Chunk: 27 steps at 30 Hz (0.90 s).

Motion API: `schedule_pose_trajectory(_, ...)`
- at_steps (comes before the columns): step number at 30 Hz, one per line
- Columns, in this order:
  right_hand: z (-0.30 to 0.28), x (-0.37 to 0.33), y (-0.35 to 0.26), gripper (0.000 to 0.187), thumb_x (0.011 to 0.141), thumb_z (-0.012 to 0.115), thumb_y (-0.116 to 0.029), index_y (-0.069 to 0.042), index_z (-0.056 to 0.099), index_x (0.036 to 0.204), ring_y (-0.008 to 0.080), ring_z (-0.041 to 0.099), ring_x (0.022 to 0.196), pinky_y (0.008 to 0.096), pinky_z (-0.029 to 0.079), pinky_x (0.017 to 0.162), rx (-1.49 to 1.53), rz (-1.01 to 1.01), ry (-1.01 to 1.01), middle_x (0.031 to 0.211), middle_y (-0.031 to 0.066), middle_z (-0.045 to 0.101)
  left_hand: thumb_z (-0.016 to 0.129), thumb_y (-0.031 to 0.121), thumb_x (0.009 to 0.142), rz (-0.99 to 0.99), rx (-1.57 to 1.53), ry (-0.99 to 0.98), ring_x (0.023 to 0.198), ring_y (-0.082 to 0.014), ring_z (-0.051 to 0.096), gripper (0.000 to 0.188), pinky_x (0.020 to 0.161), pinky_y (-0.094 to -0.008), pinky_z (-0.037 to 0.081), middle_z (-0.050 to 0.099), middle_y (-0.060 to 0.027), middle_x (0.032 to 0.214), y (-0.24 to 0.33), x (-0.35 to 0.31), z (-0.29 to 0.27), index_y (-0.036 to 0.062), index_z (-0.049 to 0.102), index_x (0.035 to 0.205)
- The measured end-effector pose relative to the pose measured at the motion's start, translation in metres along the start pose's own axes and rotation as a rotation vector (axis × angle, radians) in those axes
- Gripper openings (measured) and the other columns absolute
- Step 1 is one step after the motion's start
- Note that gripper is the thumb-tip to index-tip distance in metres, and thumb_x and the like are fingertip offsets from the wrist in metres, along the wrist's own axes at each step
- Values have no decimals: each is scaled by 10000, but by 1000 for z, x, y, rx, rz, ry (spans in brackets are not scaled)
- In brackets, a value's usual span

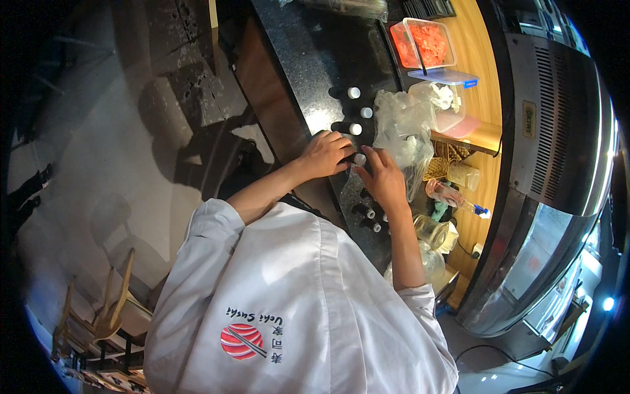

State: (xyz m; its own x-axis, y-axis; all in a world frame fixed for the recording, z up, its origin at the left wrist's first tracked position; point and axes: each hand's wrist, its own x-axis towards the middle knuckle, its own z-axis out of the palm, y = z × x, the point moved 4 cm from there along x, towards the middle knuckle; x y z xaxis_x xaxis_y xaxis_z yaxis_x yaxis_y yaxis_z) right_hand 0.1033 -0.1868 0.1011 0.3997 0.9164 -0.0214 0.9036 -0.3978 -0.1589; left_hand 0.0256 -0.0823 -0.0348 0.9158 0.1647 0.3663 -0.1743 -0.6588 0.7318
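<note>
Both hands, left hand (326,154) and right hand (384,178), meet on a small white-capped bottle (359,159) on the black counter (315,59).

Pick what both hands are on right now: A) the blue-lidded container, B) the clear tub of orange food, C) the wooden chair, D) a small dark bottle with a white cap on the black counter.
D: the left hand and right hand meet around the small dark bottle on the black counter; the tub of orange food sits far off.

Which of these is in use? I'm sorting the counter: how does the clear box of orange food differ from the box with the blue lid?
The clear box of orange food stands open with a dark utensil inside; the box with the blue lid is covered. The first holds orange pieces, the second pale contents. Both are clear plastic and sit on the wooden shelf.
</note>
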Motion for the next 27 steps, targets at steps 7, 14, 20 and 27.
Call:
schedule_pose_trajectory(7,21,-4,6,284,974,674,-315,-54,646,1085,392,712,797,459,579,677,-65,193,-184,934,167,701,840,301,742,63,21,63,1026,-210,583,420,890,-388,479,645,12,1104,1,2,-5,125,745,1111)
schedule_pose_trajectory(14,18,-4,2,281,968,650,-294,-35,582,1053,342,728,871,412,593,674,-141,205,-349,1042,158,676,827,274,746,30,2,-49,1093,-231,571,458,950,-405,464,629,5,1158,3,2,-6,117,729,1166)
schedule_pose_trajectory(20,27,-9,17,368,975,637,-305,-46,582,1231,349,731,899,450,601,716,-237,246,-530,1147,181,678,848,287,712,67,-2,-28,1064,-250,598,470,927,-419,479,641,-11,1156,1,4,7,116,726,1133)
schedule_pose_trajectory(27,38,-10,21,268,994,614,-261,-66,585,1175,440,706,909,535,578,740,-115,278,-459,1129,240,674,844,362,703,93,47,63,1018,-204,615,401,886,-415,483,649,5,1090,-1,0,8,143,730,1019)
